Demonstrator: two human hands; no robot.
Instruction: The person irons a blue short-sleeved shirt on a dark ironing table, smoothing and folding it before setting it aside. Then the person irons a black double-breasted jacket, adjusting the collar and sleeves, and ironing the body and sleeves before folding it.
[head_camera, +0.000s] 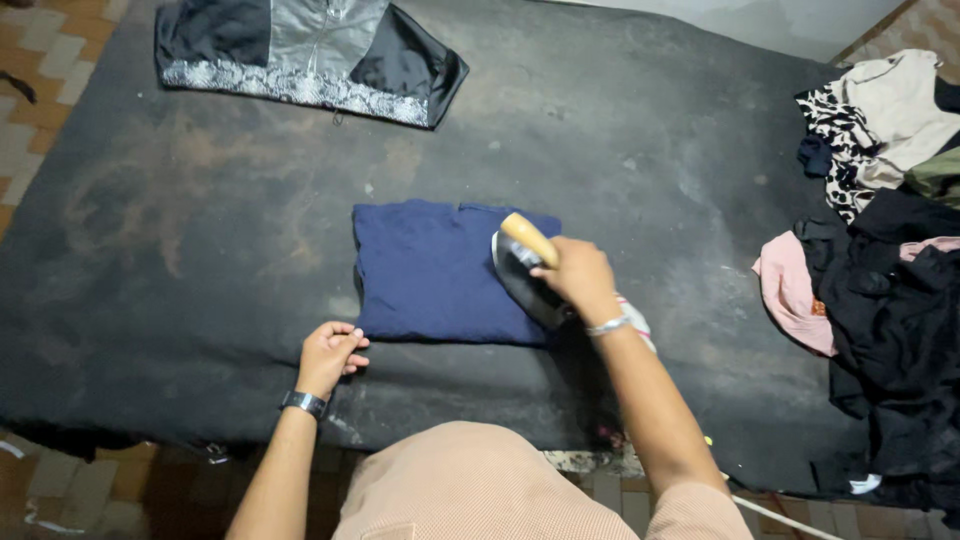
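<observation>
From the head view I see my right hand (578, 278) wrapped tight around the wooden handle of the iron (522, 268), just right of the middle of the frame, with its metal sole pressed on the right edge of the folded blue garment (440, 272) in the centre of the picture. My left hand (328, 356) sits at the lower left corner of that garment, fingers curled loosely and empty, resting on the dark padded table (200, 250) and just beside the cloth; I cannot tell whether the fingertips actually pinch the fabric. A black and grey garment (310, 55) lies flat in the upper left, well apart, and a heap of mixed clothes (880, 250) fills the right edge. My worry is heat: if the iron rests too long in one spot, I judge it could scorch or shine the blue cloth. The iron overhangs the garment's edge, so a push could drag the fold open or crease it, since the left hand may not be pinning it. A white cord (780, 515) near the bottom right could snag my forearm.
</observation>
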